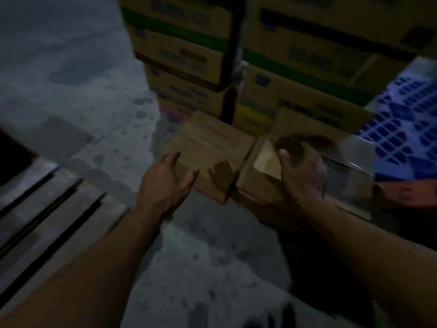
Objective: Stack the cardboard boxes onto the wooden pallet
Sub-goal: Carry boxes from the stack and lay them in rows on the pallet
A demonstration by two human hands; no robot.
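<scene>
Both hands reach toward a small cardboard box [208, 152] on the concrete floor [71, 86]. The left hand [165, 183] is open, fingers spread, at the box's near left corner; whether it touches the cardboard is too blurred to tell. The right hand [302, 174] is also open, fingers curled loosely, over a second box [262, 169] that sits just to the right of the small box, touching it, with a flap [314, 124] raised behind the hand. A hand-shaped shadow falls on the small box's near right corner. Behind the small box rise stacks of printed cartons [184, 50], a dark gap between the left stack and the right one. To the right of the small box, beyond the open one, a blue plastic pallet [406, 129] leans with its grid showing. The wooden pallet [47, 204] lies well to the left of the small box, its slats bare.
</scene>
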